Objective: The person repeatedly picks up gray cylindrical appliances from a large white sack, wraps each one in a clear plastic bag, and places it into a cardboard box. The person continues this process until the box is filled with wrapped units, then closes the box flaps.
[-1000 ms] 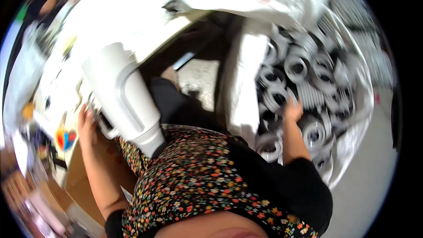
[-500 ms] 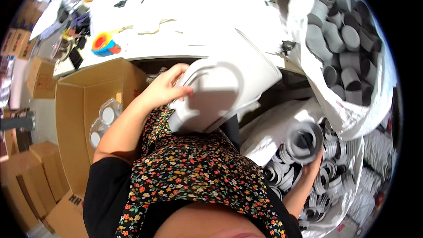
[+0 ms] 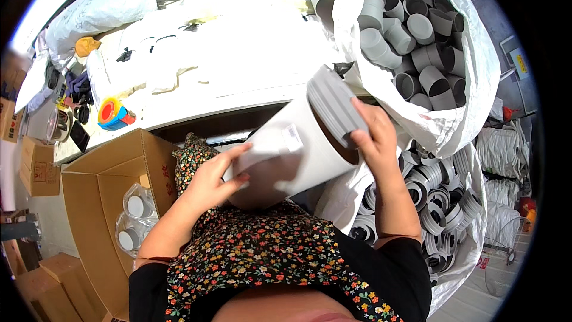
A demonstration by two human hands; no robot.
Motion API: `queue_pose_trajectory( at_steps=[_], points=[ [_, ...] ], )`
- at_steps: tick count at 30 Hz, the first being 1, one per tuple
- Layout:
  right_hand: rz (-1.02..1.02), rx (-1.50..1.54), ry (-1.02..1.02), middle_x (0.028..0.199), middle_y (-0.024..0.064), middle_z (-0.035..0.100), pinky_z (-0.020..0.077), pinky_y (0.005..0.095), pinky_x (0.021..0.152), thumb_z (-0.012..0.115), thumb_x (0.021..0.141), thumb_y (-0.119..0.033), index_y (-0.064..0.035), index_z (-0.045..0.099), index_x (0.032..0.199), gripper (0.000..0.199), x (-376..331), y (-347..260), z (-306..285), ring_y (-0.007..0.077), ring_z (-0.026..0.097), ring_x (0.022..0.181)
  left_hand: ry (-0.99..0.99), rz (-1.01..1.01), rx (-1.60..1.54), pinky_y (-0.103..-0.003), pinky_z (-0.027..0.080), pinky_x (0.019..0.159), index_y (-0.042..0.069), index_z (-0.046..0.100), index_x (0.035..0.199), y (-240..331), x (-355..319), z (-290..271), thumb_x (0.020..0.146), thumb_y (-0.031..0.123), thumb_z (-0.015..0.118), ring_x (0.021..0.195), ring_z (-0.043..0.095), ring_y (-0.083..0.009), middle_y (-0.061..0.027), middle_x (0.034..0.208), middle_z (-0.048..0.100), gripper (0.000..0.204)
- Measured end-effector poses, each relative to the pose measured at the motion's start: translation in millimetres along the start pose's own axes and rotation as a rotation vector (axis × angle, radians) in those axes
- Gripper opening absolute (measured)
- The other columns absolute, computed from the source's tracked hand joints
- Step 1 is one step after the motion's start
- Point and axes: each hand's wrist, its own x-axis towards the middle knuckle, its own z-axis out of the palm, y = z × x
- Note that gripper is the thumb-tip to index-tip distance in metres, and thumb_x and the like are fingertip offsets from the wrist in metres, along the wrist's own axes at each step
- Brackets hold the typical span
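A large light-grey cylindrical container (image 3: 280, 170) lies tilted across my lap, its open end to the upper right and a small pale label on its side. My left hand (image 3: 217, 176) grips its lower left part, thumb and fingers apart on the wall. In my right hand (image 3: 376, 137) is a grey ribbed ring-shaped lid (image 3: 335, 104), pinched at its right edge. The lid stands slantwise at the container's open mouth, overlapping the rim on the upper side, while the lower rim shows uncovered. Whether the lid is seated anywhere cannot be seen.
A white bag (image 3: 351, 42) of grey cup-shaped pieces stands at the right. Below it, another bag (image 3: 462, 280) holds ribbed rings. An open cardboard box (image 3: 89, 214) with plastic-wrapped pieces is at my left. A tape dispenser (image 3: 113, 114) sits on the white table (image 3: 238, 65).
My right hand has come from the ring bag up to the container, bringing the ribbed lid to its mouth. The container has turned so its open end shows. The view has shifted right.
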Motion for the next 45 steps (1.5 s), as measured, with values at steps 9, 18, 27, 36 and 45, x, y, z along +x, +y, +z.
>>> queue_pose_trajectory(
  at_steps=[9,18,27,36,45],
  points=[
    [0.001,-0.030,-0.087,0.092,0.0133,0.062,0.0452,0.0349,0.074,0.065,0.077,-0.027,-0.0044,0.059,0.115,0.044,9.8,-24.0,10.7,0.0286,0.057,0.081,-0.014,-0.063,-0.066,-0.028,0.046,0.072,0.001,0.057,0.100,-37.6,24.1,-5.3,0.078,0.012,0.063,0.079,0.057,-0.0165,-0.0081,0.088,0.060,0.025],
    [0.092,0.219,-0.062,0.093,0.0121,0.063,0.0423,0.0340,0.083,0.058,0.083,-0.030,-0.0055,0.062,0.112,0.037,29.5,7.9,30.5,0.0251,0.057,0.087,-0.192,-0.202,0.011,-0.037,0.047,0.070,0.000,0.054,0.098,-1.3,6.9,-7.0,0.081,0.025,0.062,0.077,0.061,-0.0329,-0.0184,0.084,0.062,0.032],
    [0.110,1.060,-0.237,0.061,0.0102,0.059,0.0284,0.0448,0.102,0.041,0.093,-0.039,-0.0068,0.051,0.059,0.047,87.5,87.8,74.5,0.0234,0.055,0.074,0.028,0.262,0.173,-0.039,0.047,0.077,0.000,0.053,0.110,-5.6,12.1,-14.7,0.086,0.027,0.057,0.088,0.059,-0.0341,-0.0176,0.094,0.061,0.036],
    [-0.031,1.023,-0.430,0.054,0.0074,0.058,0.0300,0.0409,0.098,0.047,0.088,-0.035,-0.0110,0.049,0.051,0.044,102.4,54.2,59.5,0.0206,0.054,0.067,0.329,0.142,-0.702,-0.038,0.023,0.108,-0.005,0.033,0.133,-94.9,46.3,-7.1,0.094,0.049,0.034,0.129,0.033,-0.0279,-0.0172,0.138,0.037,0.067],
    [0.155,0.519,-0.098,0.081,0.0112,0.062,0.0413,0.0330,0.085,0.035,0.096,-0.030,0.0008,0.058,0.073,0.045,191.2,28.4,26.6,0.0197,0.058,0.079,-0.007,-0.071,-0.872,-0.035,0.031,0.101,0.001,0.005,0.143,-78.6,63.6,16.0,0.071,0.076,0.048,0.122,0.039,-0.0260,-0.0215,0.135,0.036,0.112]
  ],
)
